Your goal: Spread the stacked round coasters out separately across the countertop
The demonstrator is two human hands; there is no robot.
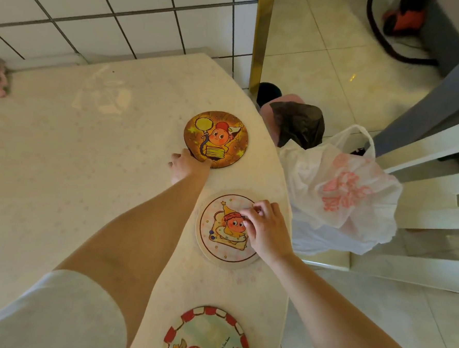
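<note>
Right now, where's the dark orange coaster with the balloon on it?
In the head view, the dark orange coaster lies flat on the countertop near its right edge, beyond the pale coaster, the left hand touching its near rim.

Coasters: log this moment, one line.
left hand on brown coaster edge | right hand on pale coaster | red-rimmed coaster apart, nearest

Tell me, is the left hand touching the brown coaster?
Touching. The head view shows the left hand with its fingers over the near edge of the brown coaster, no gap between them.
</note>
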